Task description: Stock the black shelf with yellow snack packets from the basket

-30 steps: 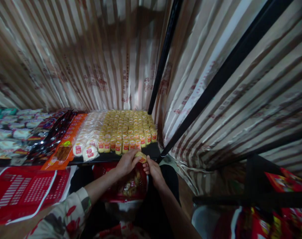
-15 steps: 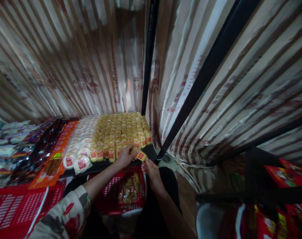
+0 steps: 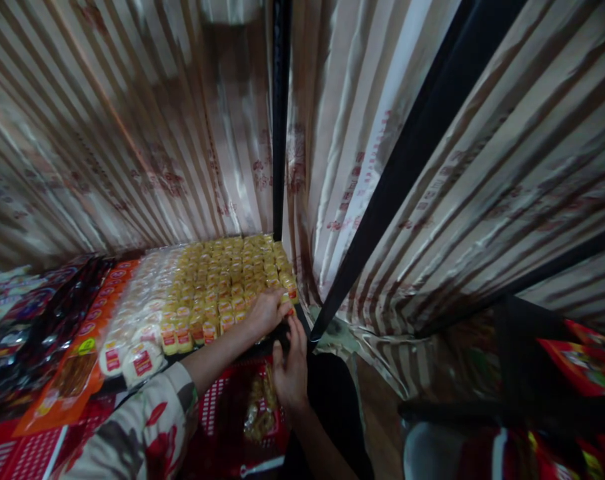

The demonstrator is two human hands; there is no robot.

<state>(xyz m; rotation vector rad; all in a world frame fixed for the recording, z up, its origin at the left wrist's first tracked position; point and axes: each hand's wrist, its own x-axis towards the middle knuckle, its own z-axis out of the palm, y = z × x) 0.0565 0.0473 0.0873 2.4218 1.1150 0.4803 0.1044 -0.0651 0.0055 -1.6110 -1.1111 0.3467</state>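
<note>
My left hand (image 3: 265,312) rests on the front right corner of a black shelf (image 3: 302,321), fingers curled over a small yellow packet (image 3: 287,301) with a red label. My right hand (image 3: 290,370) reaches up from below, its fingers straight against the shelf edge beside that packet. Rows of yellow packets (image 3: 227,273) fill the shelf's right part, with several white round packets (image 3: 132,333) to their left. Under the shelf a red basket (image 3: 222,413) holds more yellow packets (image 3: 260,413).
Orange (image 3: 77,360) and dark packs (image 3: 37,327) lie left on the shelf. Black shelf posts (image 3: 281,120) (image 3: 392,180) rise at the right corner. Striped shiny curtain (image 3: 132,133) hangs all around. Red packs (image 3: 577,360) sit on a rack at the far right.
Both hands have moved up from the basket to the shelf's front right corner with the yellow packet. The right hand has let go and its fingers have straightened. The view has shifted right.
</note>
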